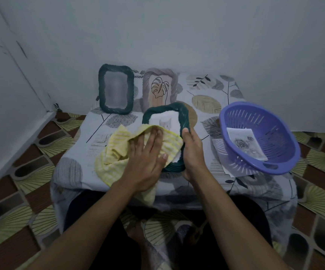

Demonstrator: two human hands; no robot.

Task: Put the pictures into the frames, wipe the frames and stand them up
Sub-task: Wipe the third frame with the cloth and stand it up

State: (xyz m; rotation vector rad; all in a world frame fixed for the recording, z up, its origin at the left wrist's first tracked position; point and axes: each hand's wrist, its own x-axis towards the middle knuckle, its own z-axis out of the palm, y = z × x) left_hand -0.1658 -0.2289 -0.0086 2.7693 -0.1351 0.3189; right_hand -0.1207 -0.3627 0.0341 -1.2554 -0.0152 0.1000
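Note:
A dark green frame (183, 115) with a cat picture lies tilted at the table's middle. My right hand (192, 151) grips its right edge, thumb on the rim. My left hand (148, 154) presses a yellow cloth (116, 152) flat onto the frame's lower glass, covering most of it. Two frames stand at the back against the wall: a dark green one (116, 89) with a blurred picture, and a pale mauve one (160, 87) with a leaf drawing.
A purple slotted basket (259, 137) sits tipped at the right, holding a rose picture (245, 144); more paper lies under it. The low table (79, 152) wears a leaf-print cloth. Walls stand close behind and to the left. Patterned floor surrounds the table.

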